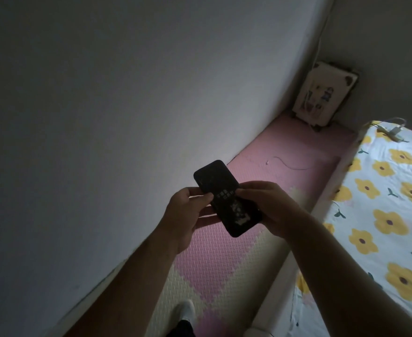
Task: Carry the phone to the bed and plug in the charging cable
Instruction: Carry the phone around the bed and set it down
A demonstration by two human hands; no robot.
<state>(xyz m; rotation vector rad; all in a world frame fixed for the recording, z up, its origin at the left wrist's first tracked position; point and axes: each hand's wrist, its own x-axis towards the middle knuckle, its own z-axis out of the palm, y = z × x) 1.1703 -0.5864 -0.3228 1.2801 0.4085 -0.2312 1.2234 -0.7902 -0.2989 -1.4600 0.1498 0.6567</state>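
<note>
A black phone (pixel 224 195) with pale lettering on its back is held in front of me over the floor mat. My left hand (pixel 188 215) holds its left edge, thumb on top. My right hand (pixel 270 205) grips its right side, fingers curled over the edge. The bed (pixel 382 203), covered by a white sheet with yellow flowers, lies to the right. A white charger with its cable (pixel 392 130) rests on the bed's far corner.
A pink and cream foam mat (pixel 227 259) covers the narrow strip of floor between the grey wall (pixel 127 93) and the bed. A thin loose wire (pixel 290 164) lies on the mat. A folded white board (pixel 321 93) leans in the far corner. My shoe (pixel 184 310) shows below.
</note>
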